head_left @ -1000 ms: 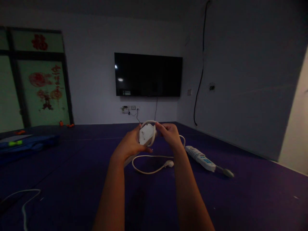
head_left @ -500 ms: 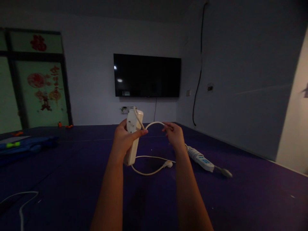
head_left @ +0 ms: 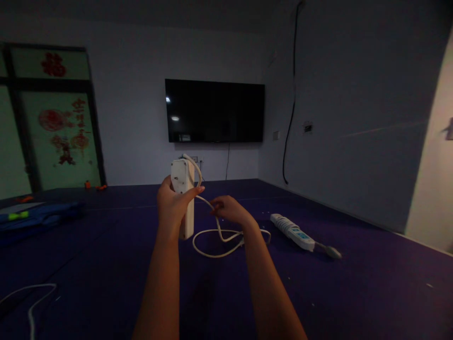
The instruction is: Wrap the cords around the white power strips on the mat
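My left hand [head_left: 172,203] is closed around a white power strip [head_left: 189,215], held upright above the purple surface, with its thumb across the side near the cord. The strip's white cord [head_left: 198,172] bends over from the top end and passes by that thumb. To the right, my right hand [head_left: 228,209] pinches the same cord a short way along, fingers closed. Below it, the rest of the cord lies in a loose loop on the surface. My right forearm hides part of the loop and most of the plug.
A second power strip [head_left: 300,237], its cord wound around it, lies to the right on the purple surface [head_left: 347,293]. A white cable [head_left: 31,307] lies at lower left, and blue cloth [head_left: 46,215] farther back. A television [head_left: 215,111] hangs on the far wall.
My right hand has moved left and down, closer to the power strip. My left hand and the strip have shifted slightly left. The cord's arc between the hands has dropped.
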{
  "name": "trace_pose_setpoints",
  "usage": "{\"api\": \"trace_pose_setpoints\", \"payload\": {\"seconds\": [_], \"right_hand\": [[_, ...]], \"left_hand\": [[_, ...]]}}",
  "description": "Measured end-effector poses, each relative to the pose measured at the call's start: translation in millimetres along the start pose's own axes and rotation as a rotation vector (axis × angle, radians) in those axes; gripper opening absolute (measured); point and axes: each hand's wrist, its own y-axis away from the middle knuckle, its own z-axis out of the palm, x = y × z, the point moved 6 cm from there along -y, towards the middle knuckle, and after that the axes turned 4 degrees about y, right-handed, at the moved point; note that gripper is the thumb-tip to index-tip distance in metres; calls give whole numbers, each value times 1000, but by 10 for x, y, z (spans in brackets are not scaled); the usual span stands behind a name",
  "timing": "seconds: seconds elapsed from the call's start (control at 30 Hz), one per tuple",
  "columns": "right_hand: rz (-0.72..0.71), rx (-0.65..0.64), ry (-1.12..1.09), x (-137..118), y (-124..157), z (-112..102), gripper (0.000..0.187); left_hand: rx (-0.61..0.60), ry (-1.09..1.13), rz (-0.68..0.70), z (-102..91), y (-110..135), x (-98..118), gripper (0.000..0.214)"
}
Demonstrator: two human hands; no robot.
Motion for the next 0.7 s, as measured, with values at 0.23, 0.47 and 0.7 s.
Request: {"api": "trace_pose_setpoints", "payload": {"seconds": [0.23,0.47,0.7], "right_hand": [[-33,256,39,-61,31,-195,47],[-29,568,-139,-64,176,-502,37],[-93,948,-404,17,386,-843,45]], "left_hand": [[6,-5,3,-7,-26,-18,47],[-24,-65,-18,-49,-29,-46,53],[-116,-290,-25,-98,-154,-289,62]]}}
